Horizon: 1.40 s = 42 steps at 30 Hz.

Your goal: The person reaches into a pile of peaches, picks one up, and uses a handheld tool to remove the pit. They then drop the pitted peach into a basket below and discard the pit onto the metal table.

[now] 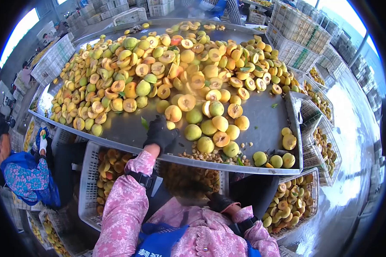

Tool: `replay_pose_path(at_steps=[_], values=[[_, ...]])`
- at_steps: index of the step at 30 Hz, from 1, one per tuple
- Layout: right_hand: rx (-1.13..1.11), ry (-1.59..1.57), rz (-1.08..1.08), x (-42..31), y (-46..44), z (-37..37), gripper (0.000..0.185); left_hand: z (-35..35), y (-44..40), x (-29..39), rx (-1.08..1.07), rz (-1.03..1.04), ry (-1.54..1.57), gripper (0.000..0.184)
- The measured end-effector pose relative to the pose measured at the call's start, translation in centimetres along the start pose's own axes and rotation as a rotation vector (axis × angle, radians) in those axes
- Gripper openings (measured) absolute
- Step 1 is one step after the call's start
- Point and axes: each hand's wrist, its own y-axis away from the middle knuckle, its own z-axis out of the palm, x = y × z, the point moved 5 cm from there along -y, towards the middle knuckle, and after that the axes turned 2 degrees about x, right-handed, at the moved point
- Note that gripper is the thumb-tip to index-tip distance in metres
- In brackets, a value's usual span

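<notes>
My left hand (161, 133), in a black glove, reaches over the near edge of the metal table (128, 128). Its fingers are curled round a yellow peach (170, 125), of which only a small part shows. Just beyond lie a whole peach (173, 113) and several halved ones with brown centres. Low in front of my body is my right hand (221, 202), also black-gloved and closed; what it holds is dark and blurred. Below the table edge, between my two hands, a crate (224, 182) holds peach pieces.
A heap of cut peaches (128, 68) covers much of the table. Loose pits (201, 157) lie by its front rim. Filled crates stand at left (88, 188) and right (316, 205). Another person (28, 167) sits at the left. Stacked crates (302, 32) rise at back right.
</notes>
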Motion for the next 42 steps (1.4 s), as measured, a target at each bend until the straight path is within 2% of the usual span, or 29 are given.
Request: replay_pose_path(at_steps=[3, 4, 5, 6, 8, 10, 11, 13, 16, 17, 20, 21, 23, 26, 28, 30, 33, 35, 36, 38, 39, 42], values=[[0.073, -0.006, 0.026, 4.4, -1.3, 2.7, 0.047, 0.4, -0.1, -1.5, -0.207, -0.097, 0.665, 0.052], [0.149, 0.079, -0.116, 4.7, -1.2, 2.6, 0.044, 0.2, -0.1, -2.1, -0.273, -0.130, 0.883, 0.051], [0.223, 0.165, -0.259, 4.0, -0.7, 1.9, 0.041, 0.1, 0.9, -2.5, -0.467, -0.249, 1.335, 0.050], [0.296, 0.251, -0.404, 3.4, 0.0, 1.2, 0.039, -0.7, 1.9, -2.2, -0.477, -0.256, 1.472, 0.050], [0.268, -0.064, -0.293, 3.5, 0.3, 0.0, 0.029, -1.9, 4.4, -1.9, -0.486, -0.264, 1.751, 0.051], [0.069, -0.868, 0.263, -0.7, 2.8, -3.4, 0.028, 0.0, 4.7, -4.8, -0.274, 0.095, 1.399, 0.039], [0.042, -0.920, 0.205, -1.9, 3.3, -4.2, 0.025, -1.1, 5.7, -3.3, -0.376, 0.016, 1.570, 0.041], [0.030, -0.989, 0.193, -3.6, 4.1, -5.3, 0.027, -4.1, 8.8, -0.2, -0.194, 0.256, 1.485, 0.047], [0.023, -1.030, 0.125, -5.7, 5.0, -6.2, 0.028, -1.8, 9.9, 2.4, -0.808, -0.727, 2.367, 0.048], [0.021, -1.032, 0.095, -6.2, 5.3, -6.4, 0.028, -2.2, 10.7, 3.4, -0.818, -0.760, 2.386, 0.052], [0.101, -0.816, -0.100, -8.0, 5.6, -7.6, 0.027, -2.5, 12.6, 4.9, -0.754, -0.573, 2.360, 0.051], [0.171, -0.777, -0.188, -8.8, 5.4, -8.1, 0.028, -3.0, 13.5, 5.4, -0.778, -0.577, 2.363, 0.049], [0.282, -0.618, -0.338, -10.2, 5.0, -9.0, 0.029, -5.9, 15.1, 6.9, -0.385, -0.065, 1.770, 0.044], [0.361, -0.114, -0.456, -11.8, 4.6, -10.0, 0.033, -4.9, 15.8, 6.3, -0.415, -0.122, 1.913, 0.051], [0.285, -0.011, -0.311, -13.8, 5.0, -11.3, 0.037, -1.7, 15.7, 4.9, -0.567, -0.190, 2.026, 0.052], [0.234, 0.011, -0.153, -14.0, 4.7, -11.3, 0.039, -0.9, 16.2, 4.4, -0.393, -0.118, 1.762, 0.037], [0.257, 0.071, -0.250, -13.4, 4.1, -10.8, 0.041, -1.8, 16.8, 4.6, -0.214, 0.165, 1.309, 0.037], [0.285, 0.125, -0.339, -13.9, 4.2, -10.9, 0.044, -1.1, 16.8, 4.6, -0.256, 0.255, 1.228, 0.042], [0.298, 0.152, -0.382, -14.1, 4.3, -11.0, 0.045, 0.4, 16.2, 4.2, -0.347, 0.227, 1.311, 0.044], [0.253, 0.138, -0.267, -13.0, 3.8, -10.4, 0.047, 1.7, 16.0, 3.9, -0.402, 0.230, 1.327, 0.047], [0.230, 0.130, -0.210, -12.7, 3.6, -10.3, 0.049, 1.8, 16.0, 3.8, -0.365, 0.260, 1.260, 0.049], [0.237, 0.163, -0.319, -15.2, 4.8, -11.6, 0.040, 1.5, 16.4, 3.7, -0.224, 0.271, 1.167, 0.053]])
